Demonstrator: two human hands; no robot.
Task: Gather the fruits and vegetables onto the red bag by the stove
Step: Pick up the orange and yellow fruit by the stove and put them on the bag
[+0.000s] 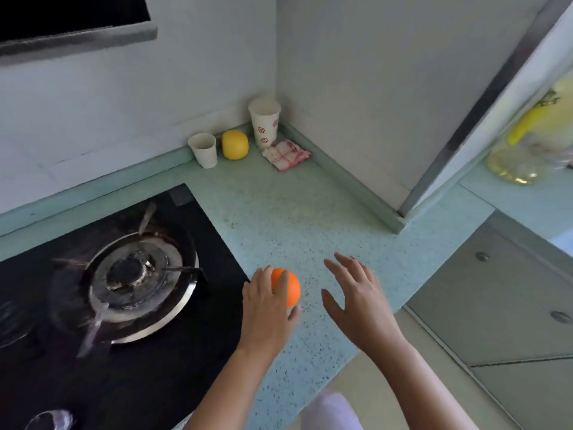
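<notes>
Fingers [273, 282] of the left hand [266, 308] are wrapped over the near side of an orange [290, 288], the thumb curled under its lower edge, so the fruit is held just off the right edge of the stove [124, 274]; whether it is lifted clear of the countertop [294, 218] or resting on it cannot be told. The right hand [356, 293] is spread open and empty, hovering just beside the orange on its right, palm down, nothing gripped. No red bag is seen anywhere in view, so the direction in which the orange must be carried cannot be fixed from this moment. Farther back, a yellow fruit [235, 144] is set in the corner against the wall, between a small paper cup [203, 149] on its left and a taller patterned cup [264, 122] on its right, with a folded checked cloth [286, 155] lying near the taller cup. That fruit is round, with no long axis to align to, and it lies well apart from both hands, straight ahead and slightly left. The free right hand is judged the one available for it, though the reach is long. At the far right, beyond the wall end, a banana [531, 119] is seen above a glass jar [514, 164].
</notes>
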